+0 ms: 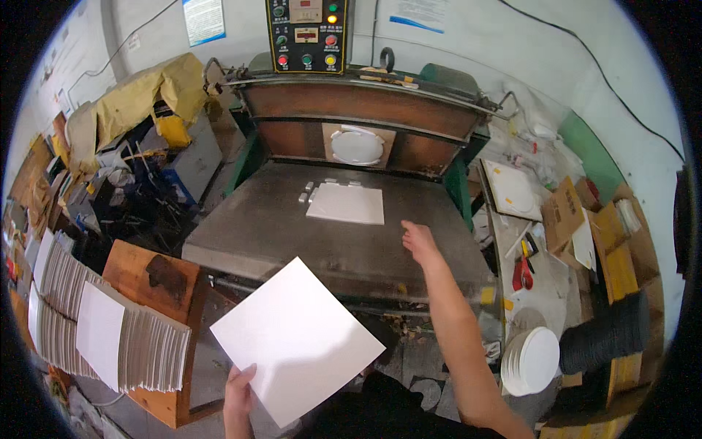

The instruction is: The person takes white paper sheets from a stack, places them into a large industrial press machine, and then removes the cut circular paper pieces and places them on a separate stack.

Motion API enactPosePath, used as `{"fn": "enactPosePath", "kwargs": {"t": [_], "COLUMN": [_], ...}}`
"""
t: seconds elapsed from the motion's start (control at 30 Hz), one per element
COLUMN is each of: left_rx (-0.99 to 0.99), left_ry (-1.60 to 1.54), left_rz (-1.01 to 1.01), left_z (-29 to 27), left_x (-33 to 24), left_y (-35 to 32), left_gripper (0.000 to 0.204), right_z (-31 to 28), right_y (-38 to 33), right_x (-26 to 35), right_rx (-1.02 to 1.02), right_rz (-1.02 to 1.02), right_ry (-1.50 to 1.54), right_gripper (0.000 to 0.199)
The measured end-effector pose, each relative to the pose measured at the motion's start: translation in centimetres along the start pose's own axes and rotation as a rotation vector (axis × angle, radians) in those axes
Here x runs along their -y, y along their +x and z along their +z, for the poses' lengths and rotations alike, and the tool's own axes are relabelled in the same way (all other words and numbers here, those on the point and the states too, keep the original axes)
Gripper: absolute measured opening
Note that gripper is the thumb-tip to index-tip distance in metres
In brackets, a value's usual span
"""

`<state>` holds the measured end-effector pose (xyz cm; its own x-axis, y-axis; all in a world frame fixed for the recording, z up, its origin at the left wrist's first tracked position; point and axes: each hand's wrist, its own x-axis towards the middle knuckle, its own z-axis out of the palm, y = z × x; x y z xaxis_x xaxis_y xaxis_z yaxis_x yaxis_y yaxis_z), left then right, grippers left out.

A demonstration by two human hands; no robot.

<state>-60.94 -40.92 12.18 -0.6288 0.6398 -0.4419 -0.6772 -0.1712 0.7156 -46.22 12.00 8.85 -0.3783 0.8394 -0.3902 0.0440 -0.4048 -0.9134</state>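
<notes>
My left hand (240, 385) grips a white square cardboard sheet (296, 340) by its lower left edge, tilted in front of my body. My right hand (418, 240) is stretched over the dark machine bed (431, 257), its index finger extended and nothing seen in it. Just left of that hand, apart from it, another white sheet (346, 203) lies flat on the bed against several small grey stop blocks (303, 197). Behind it, the raised press plate (292, 143) carries a board with a round cutting die (357, 146).
A control panel (307, 36) stands above the press. Stacked white sheets (150, 347) rest on a wooden stand (150, 282) at left. On the right are a side table (537, 285) with red-handled scissors (522, 275), white round discs (540, 362), black stacked pieces (607, 333) and cardboard boxes (567, 212).
</notes>
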Motion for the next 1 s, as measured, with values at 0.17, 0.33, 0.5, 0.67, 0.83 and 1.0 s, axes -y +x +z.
{"fn": "enactPosePath", "kwargs": {"t": [0.17, 0.33, 0.5, 0.67, 0.83, 1.0], "left_rx": [-0.147, -0.229, 0.072, 0.100, -0.035, 0.081], "left_ry": [-0.003, -0.032, -0.092, -0.105, -0.096, -0.131], "left_rz": [-0.044, -0.137, -0.306, -0.241, -0.248, -0.377], "left_z": [4.2, 8.6, 12.4, 20.1, 24.6, 21.2], "left_x": [3.2, 7.0, 9.4, 12.3, 14.5, 12.2], "left_y": [0.2, 2.9, 10.7, 23.3, 36.5, 37.4], "left_gripper": [0.051, 0.046, 0.043, 0.042, 0.038, 0.039], "right_z": [6.4, 5.9, 0.7, -6.0, -18.4, -28.0], "right_y": [8.6, 14.6, 20.3, 10.3, 0.7, -12.6], "right_x": [-4.3, -5.8, -7.1, 1.9, 2.8, -3.4], "right_rx": [-0.146, 0.111, 0.411, 0.311, -0.034, -0.373], "right_rz": [0.248, 0.563, 0.308, -0.070, -0.132, -0.113], "right_ry": [0.016, 0.114, 0.275, 0.326, 0.362, 0.348], "right_gripper": [0.046, 0.025, 0.028, 0.038, 0.047, 0.060]}}
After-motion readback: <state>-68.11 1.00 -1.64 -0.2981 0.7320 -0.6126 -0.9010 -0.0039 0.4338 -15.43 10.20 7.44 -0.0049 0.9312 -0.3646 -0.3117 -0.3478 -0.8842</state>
